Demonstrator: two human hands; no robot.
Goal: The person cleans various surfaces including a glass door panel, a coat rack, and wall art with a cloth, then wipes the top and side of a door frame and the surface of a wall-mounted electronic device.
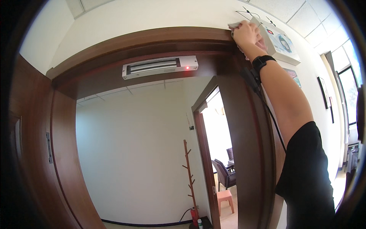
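Note:
My right arm reaches up to the top right corner of a brown wooden door frame (148,37). At that corner my right hand (247,35) is closed on a pale greyish cloth (233,26), pressing it against the end of the frame's top trim. Some of the cloth is hidden behind my fingers. Right beside the hand, a white control box (280,42) is fixed to the wall. A black watch (263,61) circles my wrist. My left hand is out of view.
A silver magnetic door lock (160,68) with a red light hangs under the lintel. A black cable (272,116) runs down beside the frame. The wooden door (32,141) stands at the left. Beyond the doorway are a coat stand (189,171), red fire extinguisher (194,216) and pink stool (225,197).

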